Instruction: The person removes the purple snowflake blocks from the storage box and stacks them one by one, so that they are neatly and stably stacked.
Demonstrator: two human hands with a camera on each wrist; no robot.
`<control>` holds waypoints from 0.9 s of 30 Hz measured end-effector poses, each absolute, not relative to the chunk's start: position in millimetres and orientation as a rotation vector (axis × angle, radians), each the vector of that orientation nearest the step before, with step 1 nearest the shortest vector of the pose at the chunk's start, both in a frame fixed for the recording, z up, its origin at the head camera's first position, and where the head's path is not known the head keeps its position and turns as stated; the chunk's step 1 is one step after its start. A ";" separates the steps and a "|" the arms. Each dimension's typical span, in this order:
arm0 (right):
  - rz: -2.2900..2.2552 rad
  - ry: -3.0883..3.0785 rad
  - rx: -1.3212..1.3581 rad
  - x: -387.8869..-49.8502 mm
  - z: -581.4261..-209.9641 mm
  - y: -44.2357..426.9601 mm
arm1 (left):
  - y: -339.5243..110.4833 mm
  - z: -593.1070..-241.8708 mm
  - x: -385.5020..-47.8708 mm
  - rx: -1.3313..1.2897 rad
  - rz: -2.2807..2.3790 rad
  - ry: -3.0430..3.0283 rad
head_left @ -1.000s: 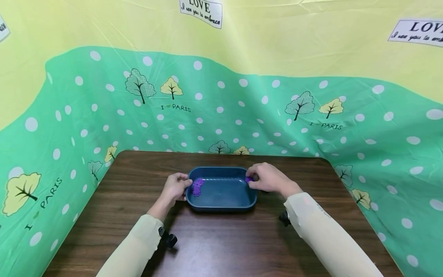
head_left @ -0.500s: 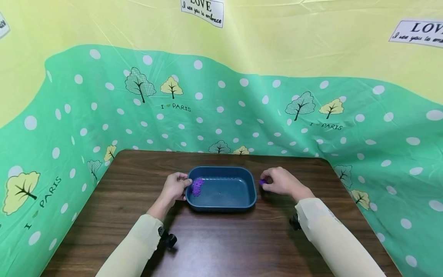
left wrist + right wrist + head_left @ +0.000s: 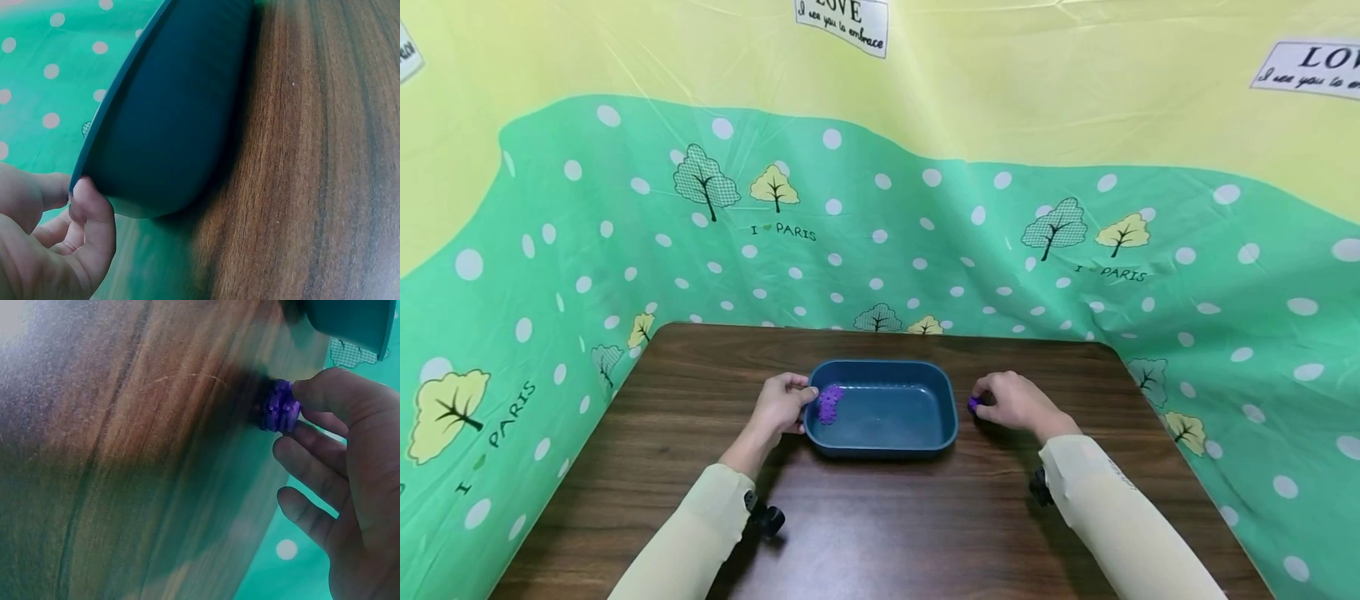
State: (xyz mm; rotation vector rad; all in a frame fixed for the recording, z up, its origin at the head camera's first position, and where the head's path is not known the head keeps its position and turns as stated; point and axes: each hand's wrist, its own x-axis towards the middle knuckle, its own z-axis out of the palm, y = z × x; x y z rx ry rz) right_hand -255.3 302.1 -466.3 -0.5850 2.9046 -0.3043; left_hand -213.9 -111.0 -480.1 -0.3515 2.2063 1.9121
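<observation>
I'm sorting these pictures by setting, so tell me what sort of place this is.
Likely an indoor spot set up for filming tabletop work: a printed cloth hangs behind and beside a wooden table, and a small black device juts out by the left cuff.

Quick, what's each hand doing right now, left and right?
Left hand: gripping the blue tray by its rim.
Right hand: holding a small purple item beside the tray.

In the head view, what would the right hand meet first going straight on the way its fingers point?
Likely the right end of the blue tray; the right hand pinches a ridged purple plastic object, and whether it would clear the rim is unclear.
</observation>
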 end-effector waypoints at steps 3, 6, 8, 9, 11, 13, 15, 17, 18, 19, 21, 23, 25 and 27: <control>-0.283 2.913 -0.603 -255.0 -467.6 302.9 | -111.0 -480.6 -214.2 -0.348 1.911 2.210; -0.275 2.918 -0.609 -254.6 -468.1 303.3 | -111.2 -480.7 -214.3 -0.347 1.909 2.213; -0.272 2.917 -0.611 -254.6 -468.4 303.4 | -111.3 -480.7 -214.4 -0.346 1.908 2.214; -0.271 2.916 -0.607 -254.4 -468.2 303.4 | -111.3 -480.9 -214.6 -0.348 1.908 2.213; -0.268 2.915 -0.599 -253.8 -467.7 303.5 | -111.4 -481.2 -214.7 -0.352 1.909 2.210; -0.267 2.913 -0.599 -253.5 -467.5 303.3 | -111.5 -481.3 -214.9 -0.353 1.913 2.204; -0.274 2.912 -0.592 -252.9 -466.7 303.1 | -111.7 -481.9 -214.7 -0.354 1.916 2.199; -0.278 2.915 -0.597 -252.9 -466.3 302.9 | -111.8 -482.1 -214.6 -0.354 1.921 2.192; -0.282 2.917 -0.598 -253.1 -465.9 302.8 | -111.8 -481.9 -214.5 -0.354 1.922 2.189; -0.285 2.920 -0.598 -253.4 -465.4 302.6 | -111.9 -482.2 -214.7 -0.350 1.922 2.191; -0.286 2.925 -0.610 -254.3 -463.8 302.2 | -111.9 -482.2 -214.8 -0.350 1.920 2.191; -0.295 2.930 -0.623 -255.3 -461.5 301.2 | -112.0 -481.7 -214.7 -0.350 1.915 2.196; -0.305 2.939 -0.642 -256.1 -458.2 299.2 | -112.3 -481.7 -214.7 -0.346 1.910 2.203; -0.322 2.954 -0.683 -256.6 -453.9 296.3 | -112.5 -481.3 -214.7 -0.344 1.907 2.202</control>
